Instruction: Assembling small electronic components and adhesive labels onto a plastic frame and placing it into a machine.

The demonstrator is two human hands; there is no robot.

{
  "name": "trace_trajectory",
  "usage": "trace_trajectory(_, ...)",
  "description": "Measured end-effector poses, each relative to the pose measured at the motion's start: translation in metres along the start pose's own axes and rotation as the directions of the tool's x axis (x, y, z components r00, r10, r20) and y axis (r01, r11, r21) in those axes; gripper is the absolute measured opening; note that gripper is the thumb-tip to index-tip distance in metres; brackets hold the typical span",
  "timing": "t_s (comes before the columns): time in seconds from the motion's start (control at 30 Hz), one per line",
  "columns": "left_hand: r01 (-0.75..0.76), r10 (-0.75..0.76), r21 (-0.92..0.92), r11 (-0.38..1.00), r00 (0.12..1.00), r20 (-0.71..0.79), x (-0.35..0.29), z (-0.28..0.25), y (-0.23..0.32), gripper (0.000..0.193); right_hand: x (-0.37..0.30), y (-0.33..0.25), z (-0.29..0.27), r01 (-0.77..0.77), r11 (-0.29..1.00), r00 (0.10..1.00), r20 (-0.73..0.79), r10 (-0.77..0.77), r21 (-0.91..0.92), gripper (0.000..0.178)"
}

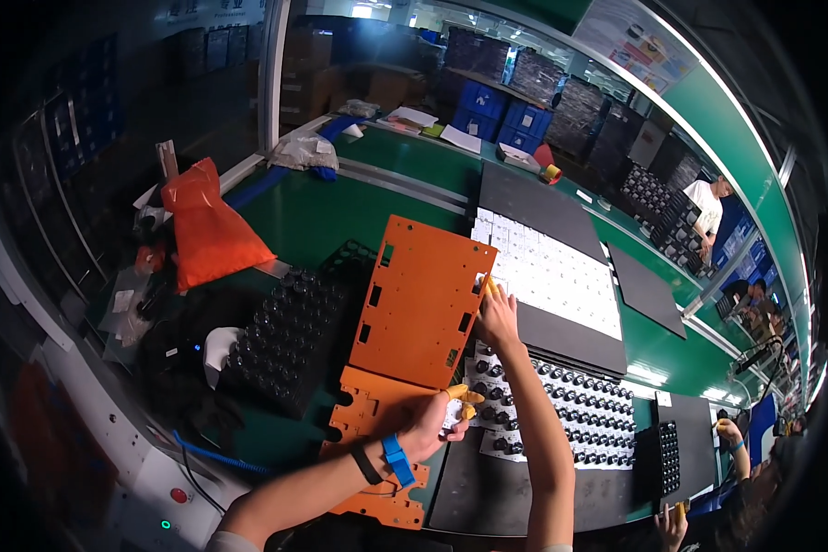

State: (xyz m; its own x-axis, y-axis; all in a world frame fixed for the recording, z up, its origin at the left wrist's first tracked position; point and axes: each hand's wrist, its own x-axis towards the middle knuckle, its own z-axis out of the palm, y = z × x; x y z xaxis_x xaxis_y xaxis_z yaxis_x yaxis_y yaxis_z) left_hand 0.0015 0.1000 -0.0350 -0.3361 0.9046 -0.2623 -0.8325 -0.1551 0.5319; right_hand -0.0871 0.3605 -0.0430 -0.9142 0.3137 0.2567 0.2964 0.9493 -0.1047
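In front of me is an orange fixture with a raised, perforated panel [419, 304] above a notched orange base [370, 397]. My right hand [498, 317], yellow covers on its fingertips, is closed at the panel's right edge; part of the grip is hidden. Below it, my left hand [432, 421], also with yellow fingertip covers, pinches a small white piece [452, 419] over the base. A blue wrist strap [397, 460] circles my left wrist. Right of the fixture, white sheets with rows of black round parts [589, 414] lie beside my right forearm.
White printed sheets [547, 271] lie on black boards [534, 202] beyond my right hand. A black tray of round clear parts [285, 340] and an orange bag [207, 235] stand left. A co-worker's hands [672, 526] are at a black tray [669, 457] on the right.
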Motion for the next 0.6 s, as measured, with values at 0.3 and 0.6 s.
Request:
trace_trajectory(0.3, 0.009, -0.009, 0.012, 1.0, 1.0, -0.007, -0.004, 0.003, 0.003, 0.045, -0.015, -0.007, 0.006, 0.046, 0.999, 0.997, -0.056, -0.046, -0.005, 0.065)
trace_trajectory(0.6, 0.01, -0.009, 0.032, 0.999, 1.0, -0.013, -0.003, 0.0, 0.003, 0.044, -0.045, -0.029, -0.012, 0.155, 0.988, 0.959, -0.238, -0.151, -0.003, 0.027)
